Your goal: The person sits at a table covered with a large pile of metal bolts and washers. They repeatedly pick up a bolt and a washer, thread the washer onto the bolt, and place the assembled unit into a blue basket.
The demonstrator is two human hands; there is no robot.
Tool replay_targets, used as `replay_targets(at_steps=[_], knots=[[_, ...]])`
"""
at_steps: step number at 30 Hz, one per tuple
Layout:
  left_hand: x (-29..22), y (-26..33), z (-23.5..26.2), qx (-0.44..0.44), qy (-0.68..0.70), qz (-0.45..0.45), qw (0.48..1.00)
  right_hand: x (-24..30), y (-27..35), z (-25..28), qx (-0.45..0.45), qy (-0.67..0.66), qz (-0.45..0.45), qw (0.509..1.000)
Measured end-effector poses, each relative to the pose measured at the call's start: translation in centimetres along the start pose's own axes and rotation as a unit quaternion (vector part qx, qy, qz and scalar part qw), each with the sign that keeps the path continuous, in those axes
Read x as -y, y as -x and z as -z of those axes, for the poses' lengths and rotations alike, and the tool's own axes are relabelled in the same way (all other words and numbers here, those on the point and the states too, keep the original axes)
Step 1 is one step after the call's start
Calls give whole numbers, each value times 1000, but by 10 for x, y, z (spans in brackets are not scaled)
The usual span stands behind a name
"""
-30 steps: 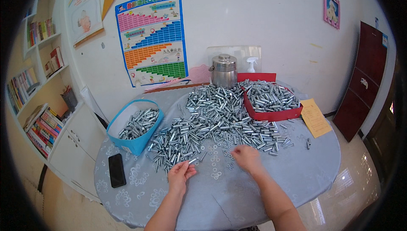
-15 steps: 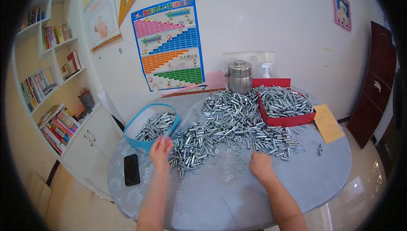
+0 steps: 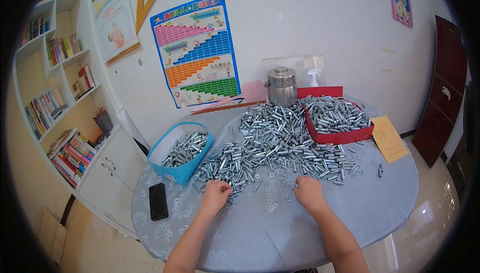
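Observation:
A broad heap of silvery metal bolts [image 3: 270,138], probably sleeve anchors, covers the middle of the table. At the heap's front left edge is my left hand [image 3: 215,197], its fingers pinched together; whatever is between them is too small to make out. My right hand [image 3: 308,193] rests at the front of the heap with curled fingers, beside small nuts [image 3: 288,197], and its fingertips are partly hidden. Between the hands lie several flat washers [image 3: 271,207]. Left of the heap stands a blue-rimmed fabric box [image 3: 172,174] partly filled with the same bolts.
A red box [image 3: 345,137] full of bolts stands at the back right, beside a yellow paper [image 3: 390,140]. Behind the heap are a steel canister [image 3: 282,88] and a white spray bottle [image 3: 313,78]. A black phone [image 3: 158,202] lies on the grey tablecloth [image 3: 250,243] at the left.
My left hand has moved from the blue box's near rim, where it held a blurred metal piece, right and toward me to the heap's edge. My right hand stays nearly in place.

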State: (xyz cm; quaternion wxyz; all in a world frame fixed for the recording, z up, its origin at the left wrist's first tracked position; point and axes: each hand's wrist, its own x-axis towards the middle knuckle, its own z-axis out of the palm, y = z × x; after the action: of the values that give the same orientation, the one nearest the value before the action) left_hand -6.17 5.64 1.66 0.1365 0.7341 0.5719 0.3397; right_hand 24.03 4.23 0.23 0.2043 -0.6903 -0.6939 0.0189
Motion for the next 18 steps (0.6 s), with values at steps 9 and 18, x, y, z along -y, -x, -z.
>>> replay_targets(at_steps=[9, 18], knots=[[-17, 5, -19, -8, -109, -49, 993, 8, -3, 11, 11, -218, 21, 976], [-38, 15, -27, -45, 115, 10, 992, 17, -11, 2, 158, -638, -71, 750]])
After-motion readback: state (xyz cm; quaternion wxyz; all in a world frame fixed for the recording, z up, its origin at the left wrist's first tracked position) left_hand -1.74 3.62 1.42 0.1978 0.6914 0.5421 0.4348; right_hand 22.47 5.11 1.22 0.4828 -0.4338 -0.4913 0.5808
